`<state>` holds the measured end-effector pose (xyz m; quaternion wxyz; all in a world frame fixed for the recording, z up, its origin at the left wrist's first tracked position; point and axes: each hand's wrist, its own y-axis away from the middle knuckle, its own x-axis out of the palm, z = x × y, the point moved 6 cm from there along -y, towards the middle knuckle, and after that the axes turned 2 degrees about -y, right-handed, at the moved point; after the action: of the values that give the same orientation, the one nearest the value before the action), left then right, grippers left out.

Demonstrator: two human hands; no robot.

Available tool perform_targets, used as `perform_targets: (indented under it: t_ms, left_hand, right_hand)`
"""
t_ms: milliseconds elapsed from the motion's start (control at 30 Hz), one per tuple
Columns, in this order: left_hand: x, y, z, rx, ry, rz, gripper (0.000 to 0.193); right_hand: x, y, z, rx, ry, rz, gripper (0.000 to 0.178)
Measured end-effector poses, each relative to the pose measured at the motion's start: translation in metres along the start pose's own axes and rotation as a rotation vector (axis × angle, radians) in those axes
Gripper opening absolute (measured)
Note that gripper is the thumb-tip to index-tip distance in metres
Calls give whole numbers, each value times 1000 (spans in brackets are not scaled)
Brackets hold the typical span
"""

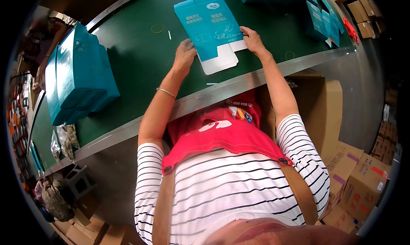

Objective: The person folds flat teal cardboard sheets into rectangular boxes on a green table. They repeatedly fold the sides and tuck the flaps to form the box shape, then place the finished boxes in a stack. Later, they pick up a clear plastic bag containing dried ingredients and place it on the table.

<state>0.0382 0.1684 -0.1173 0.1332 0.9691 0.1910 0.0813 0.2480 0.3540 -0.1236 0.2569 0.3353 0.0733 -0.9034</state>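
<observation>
A teal folding carton (212, 25) lies flat on the green worktable (141, 52) in front of me, its white end flaps (219, 62) spread toward the near edge. My left hand (185, 57) is closed at the carton's left edge, fingers curled; a bracelet circles that wrist. At the opposite edge, near the lower right corner, my right hand (253, 41) pinches the cardboard between thumb and fingers. The undersides of the fingers are hidden in part.
A stack of teal cartons (81, 76) stands at the left, with more teal cartons (323, 20) at the far right. A rubber band (157, 28) lies on the table. The metal table edge (200, 99) runs before me. Brown boxes (358, 189) fill the lower right; another person's arm (49, 52) shows far left.
</observation>
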Motion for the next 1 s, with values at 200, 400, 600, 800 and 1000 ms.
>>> perform_targets:
  t_ms: [200,400,600,800,1000]
  left_hand:
    - [-11,1,-8,-19,122,-18,58]
    - [-21,5,-23,-34,57,-122,48]
    - [-33,16,-59,-63,382,133,35]
    - [-48,72,-125,298,689,312,71]
    - [3,123,-153,910,-840,-204,114]
  right_hand:
    - [-7,-1,-10,228,-451,-12,39]
    - [-16,9,6,247,-659,-52,37]
    - [-55,48,120,-414,-207,-120,36]
    - [-33,74,223,-882,-211,179,33]
    - [-5,63,154,-169,-875,-203,46]
